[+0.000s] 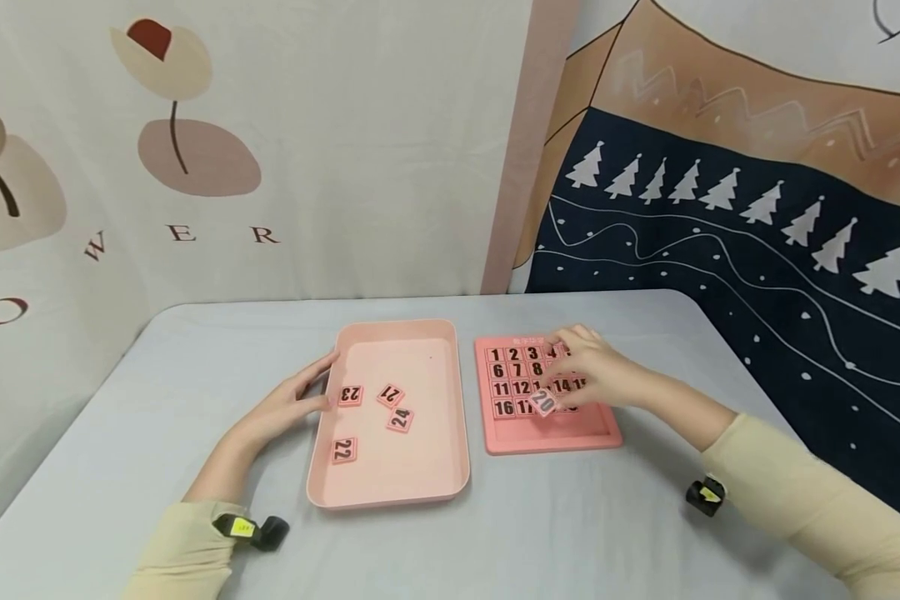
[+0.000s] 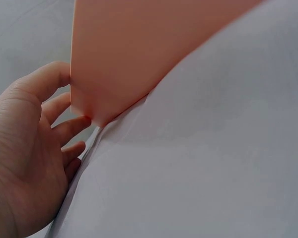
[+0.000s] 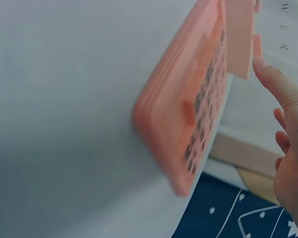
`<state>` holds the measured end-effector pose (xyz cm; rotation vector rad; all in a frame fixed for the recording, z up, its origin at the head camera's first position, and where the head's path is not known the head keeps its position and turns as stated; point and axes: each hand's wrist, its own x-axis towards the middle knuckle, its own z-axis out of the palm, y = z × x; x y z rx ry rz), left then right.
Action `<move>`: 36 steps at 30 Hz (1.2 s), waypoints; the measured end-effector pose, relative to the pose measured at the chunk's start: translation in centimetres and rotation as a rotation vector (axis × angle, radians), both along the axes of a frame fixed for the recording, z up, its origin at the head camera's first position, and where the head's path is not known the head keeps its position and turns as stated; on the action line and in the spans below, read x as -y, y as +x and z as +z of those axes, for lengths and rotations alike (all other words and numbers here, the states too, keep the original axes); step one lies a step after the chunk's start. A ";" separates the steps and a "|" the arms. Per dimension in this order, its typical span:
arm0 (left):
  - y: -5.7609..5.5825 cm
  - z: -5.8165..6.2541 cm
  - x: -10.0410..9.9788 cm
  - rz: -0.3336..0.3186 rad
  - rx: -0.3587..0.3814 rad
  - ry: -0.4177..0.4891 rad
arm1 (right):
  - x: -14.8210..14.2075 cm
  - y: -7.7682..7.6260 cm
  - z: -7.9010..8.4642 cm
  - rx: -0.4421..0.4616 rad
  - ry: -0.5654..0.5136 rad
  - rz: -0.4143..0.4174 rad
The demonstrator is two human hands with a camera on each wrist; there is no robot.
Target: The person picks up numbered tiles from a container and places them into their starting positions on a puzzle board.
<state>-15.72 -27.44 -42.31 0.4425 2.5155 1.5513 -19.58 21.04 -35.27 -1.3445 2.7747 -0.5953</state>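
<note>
My right hand point(image 1: 596, 371) pinches a pink number tile point(image 1: 543, 402) marked 20 above the pink number board point(image 1: 551, 435). The tile's edge point(image 3: 257, 45) shows at my fingertips in the right wrist view. Rows of black numbers from 1 upward fill the board's upper part, some hidden by the hand. My left hand point(image 1: 281, 408) rests against the left side of a light pink tray point(image 1: 401, 487), fingers spread, fingertips touching its rim and outer wall point(image 2: 124, 54). Inside the tray lie tiles 23 point(image 1: 350, 396), 21 point(image 1: 391, 395), 24 point(image 1: 400, 419) and 22 point(image 1: 344, 450), apart from one another.
Tray and board stand side by side on a table with a pale grey cloth point(image 1: 540, 533), a narrow gap between them. Printed curtains point(image 1: 390, 167) hang behind the table. Each sleeve carries a small black wrist camera point(image 1: 705, 496).
</note>
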 end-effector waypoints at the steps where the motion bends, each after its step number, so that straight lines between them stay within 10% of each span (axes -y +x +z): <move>1: 0.0 0.0 0.0 0.001 0.001 -0.001 | -0.4 0.0 -0.1 0.002 0.009 -0.003; 36: 0.0 0.1 0.1 0.003 0.005 0.000 | -6.5 -0.8 -1.7 -0.031 0.097 0.069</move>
